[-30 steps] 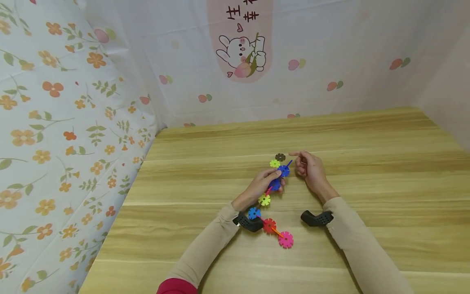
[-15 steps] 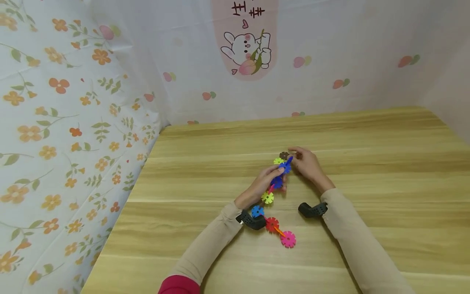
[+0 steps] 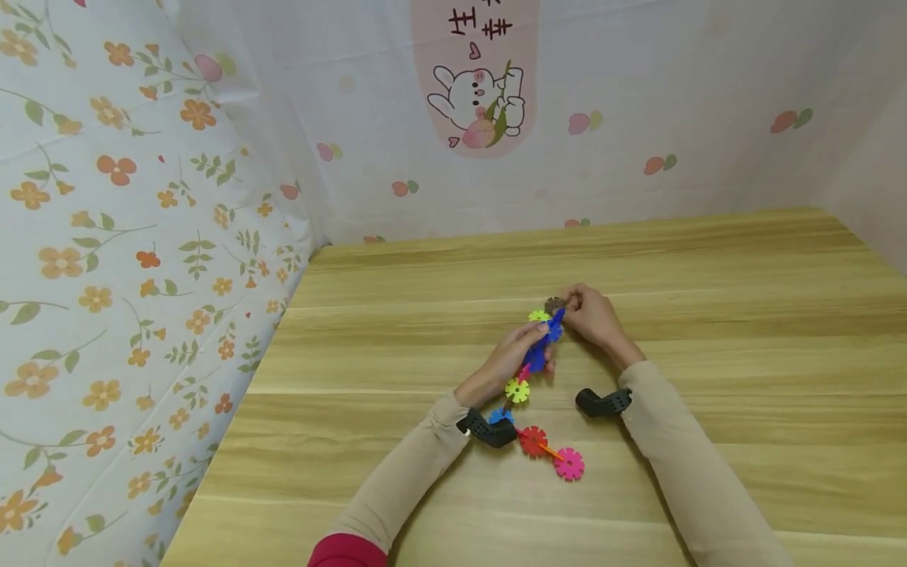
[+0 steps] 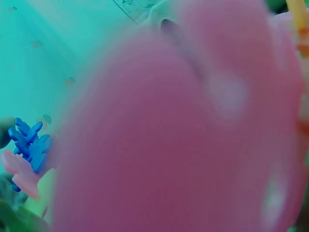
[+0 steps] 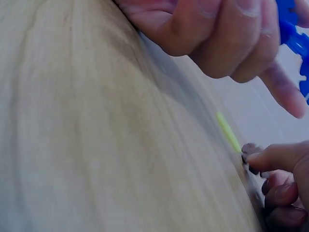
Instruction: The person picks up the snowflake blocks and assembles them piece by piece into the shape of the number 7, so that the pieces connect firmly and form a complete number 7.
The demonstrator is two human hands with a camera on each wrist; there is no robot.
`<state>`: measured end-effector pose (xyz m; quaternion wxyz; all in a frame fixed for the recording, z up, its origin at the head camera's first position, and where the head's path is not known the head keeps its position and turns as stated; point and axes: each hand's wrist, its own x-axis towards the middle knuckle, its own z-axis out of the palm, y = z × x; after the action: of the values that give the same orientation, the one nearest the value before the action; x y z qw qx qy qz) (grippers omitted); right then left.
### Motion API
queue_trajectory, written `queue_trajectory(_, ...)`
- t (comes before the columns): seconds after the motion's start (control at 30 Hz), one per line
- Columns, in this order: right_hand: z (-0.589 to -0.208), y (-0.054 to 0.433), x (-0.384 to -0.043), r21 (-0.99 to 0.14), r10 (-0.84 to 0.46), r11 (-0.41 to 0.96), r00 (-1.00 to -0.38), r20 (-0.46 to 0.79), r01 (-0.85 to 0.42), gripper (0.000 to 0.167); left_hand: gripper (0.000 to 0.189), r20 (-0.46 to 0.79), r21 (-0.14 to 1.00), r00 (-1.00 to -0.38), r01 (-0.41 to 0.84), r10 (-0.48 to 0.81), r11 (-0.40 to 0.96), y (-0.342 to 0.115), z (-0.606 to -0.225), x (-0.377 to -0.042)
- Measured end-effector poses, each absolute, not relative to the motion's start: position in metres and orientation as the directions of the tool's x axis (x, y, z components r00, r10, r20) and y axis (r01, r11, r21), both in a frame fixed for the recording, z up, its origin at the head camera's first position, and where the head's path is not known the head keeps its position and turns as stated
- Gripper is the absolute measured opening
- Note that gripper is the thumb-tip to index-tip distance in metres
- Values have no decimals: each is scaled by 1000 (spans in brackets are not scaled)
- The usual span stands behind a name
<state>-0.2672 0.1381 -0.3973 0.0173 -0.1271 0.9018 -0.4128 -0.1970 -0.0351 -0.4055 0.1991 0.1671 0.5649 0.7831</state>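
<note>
My left hand (image 3: 505, 361) grips a chain of interlocking notched snowflake discs by its dark blue discs (image 3: 537, 359). From there the chain runs toward me through a yellow disc (image 3: 517, 390), a light blue disc (image 3: 501, 416) partly behind the wrist camera, a red disc (image 3: 534, 442) and a pink disc (image 3: 569, 465). Beyond the held end, my right hand (image 3: 594, 316) pinches a loose brown disc (image 3: 554, 304); its thumb presses on that disc (image 5: 250, 151) in the right wrist view. A blurred pink shape fills most of the left wrist view, with blue discs (image 4: 31, 145) at its left.
A loose yellow disc (image 3: 538, 316) lies beside the brown one on the wooden table (image 3: 744, 331). A floral cloth (image 3: 142, 315) hangs at the left, and a white printed cloth (image 3: 638, 94) stands behind the table.
My right hand has moved left and down to the brown disc and now pinches it. The left hand keeps its hold; the chain's near end has shifted slightly right.
</note>
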Motion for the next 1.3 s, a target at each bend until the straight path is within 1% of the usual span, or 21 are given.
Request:
queue_trajectory(0.17,-399,140,-263,-798,-238,565,-967,87,-211,12,43,52,963,-868,-87,495,-255,-36,-404,-197)
queue_trajectory(0.3,-404,141,-259,-845,-204,494,-972,117,-206,15,45,16,961,-874,-120,486,-248,-35,-406,-198)
queue_trajectory(0.43,-406,144,-257,-913,-136,360,-979,155,-194,27,40,-5,957,-880,-143,475,-254,-33,-404,-198)
queue_trajectory(0.5,-406,146,-256,-948,-100,258,-981,165,-185,30,36,-1,957,-884,-136,468,-255,-32,-400,-196)
queue_trajectory(0.6,-403,147,-255,-977,-66,129,-984,165,-172,31,31,8,962,-889,-117,458,-245,-33,-391,-191)
queue_trajectory(0.7,-397,143,-251,-989,-79,35,-987,139,-142,29,28,13,967,-895,-101,445,-232,-34,-385,-187)
queue_trajectory(0.8,-386,137,-242,-991,-96,2,-987,130,-131,29,31,15,969,-896,-96,444,-227,-34,-391,-190)
queue_trajectory(0.93,-375,131,-233,-986,-100,3,-981,167,-168,27,32,27,968,-895,-88,444,-237,-33,-402,-197)
queue_trajectory(1.17,-373,129,-229,-983,-129,18,-975,181,-184,27,42,25,962,-905,-94,426,-256,-31,-408,-198)
queue_trajectory(1.3,-373,129,-229,-984,-136,23,-976,172,-177,26,42,22,964,-907,-93,420,-251,-31,-407,-197)
